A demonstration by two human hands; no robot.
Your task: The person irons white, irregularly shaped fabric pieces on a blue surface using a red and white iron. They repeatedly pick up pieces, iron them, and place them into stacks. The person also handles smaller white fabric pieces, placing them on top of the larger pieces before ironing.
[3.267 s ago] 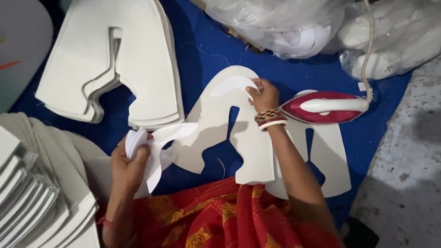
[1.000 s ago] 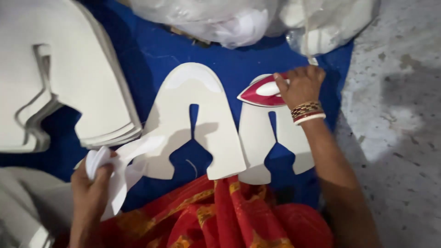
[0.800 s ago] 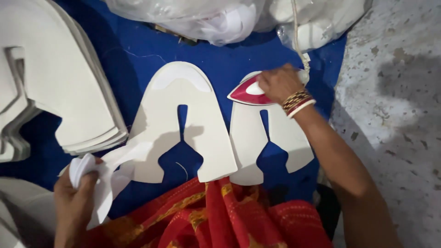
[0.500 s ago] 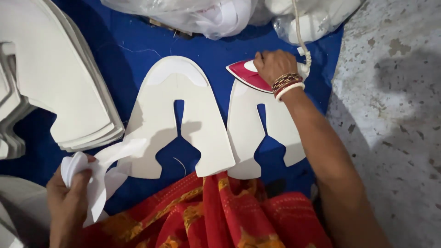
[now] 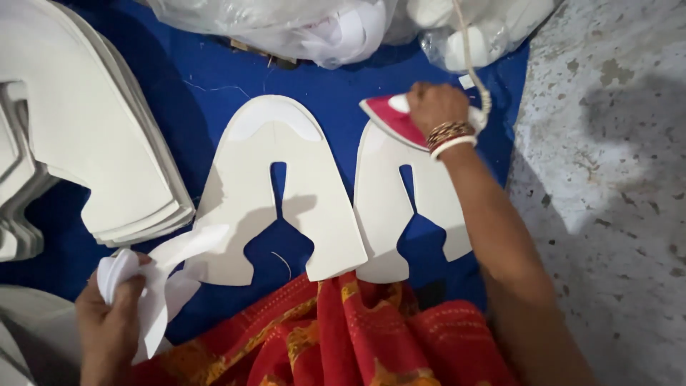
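My right hand point(image 5: 437, 106) grips the handle of a red and white iron point(image 5: 389, 120), which rests on the top of the right white cut-out piece point(image 5: 386, 207). A second white cut-out piece point(image 5: 275, 193) with a keyhole slot lies beside it on the blue cloth point(image 5: 214, 78). Low at the left, my left hand point(image 5: 107, 322) clutches a bunch of thin white curved pieces point(image 5: 161, 275), whose ends trail onto the left cut-out's lower corner. Bangles circle my right wrist.
A tall stack of white cut-out pieces point(image 5: 86, 143) fills the left side, with more stacked at the bottom left. Clear plastic bags of white material point(image 5: 307, 25) lie at the top. The iron's cord point(image 5: 471, 50) runs upward. Grey speckled floor point(image 5: 607, 179) lies right; red patterned fabric point(image 5: 343, 336) covers my lap.
My right hand left the left cut-out, took the iron and slid it onto the top of the right cut-out. My left hand kept holding the thin pieces.
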